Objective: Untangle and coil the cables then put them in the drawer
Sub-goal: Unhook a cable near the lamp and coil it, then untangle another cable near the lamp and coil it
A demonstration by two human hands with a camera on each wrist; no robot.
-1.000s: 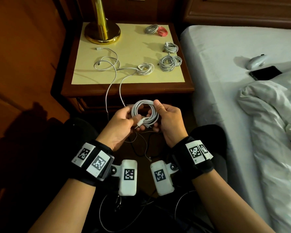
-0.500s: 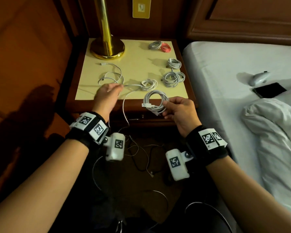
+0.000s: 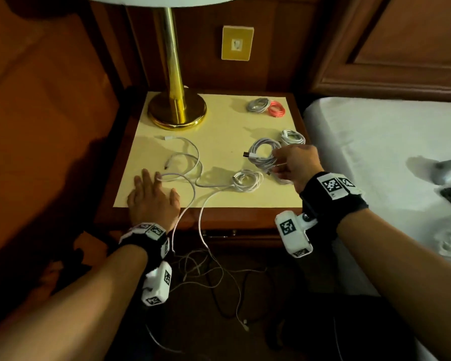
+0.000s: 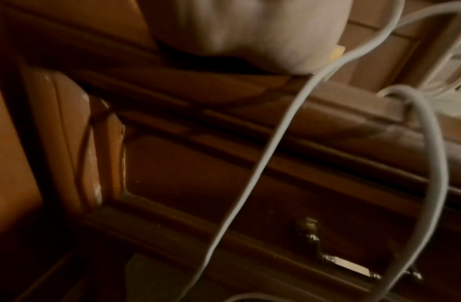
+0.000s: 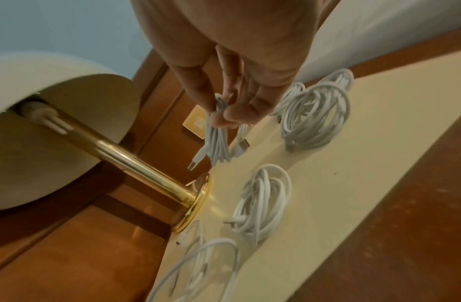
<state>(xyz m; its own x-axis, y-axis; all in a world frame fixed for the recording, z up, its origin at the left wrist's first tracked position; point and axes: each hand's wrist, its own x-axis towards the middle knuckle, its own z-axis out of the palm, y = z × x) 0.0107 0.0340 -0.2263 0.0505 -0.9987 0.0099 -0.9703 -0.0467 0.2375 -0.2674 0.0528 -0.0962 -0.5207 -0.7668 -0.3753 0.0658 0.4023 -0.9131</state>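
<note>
A person's right hand [image 3: 294,166] pinches a coiled white cable [image 3: 262,152] just above a wooden nightstand [image 3: 151,217] with a pale yellow top, beside a white-sheeted bed [image 3: 375,142]. The left hand [image 3: 151,199] lies flat, fingers spread, on a loose white cable [image 3: 190,183] that trails over the front edge past the closed drawer [image 4: 224,183] to the floor. More coils, white, grey and red [image 3: 276,110], rest near a brass lamp [image 3: 176,110] against the wood-panelled wall.
</note>
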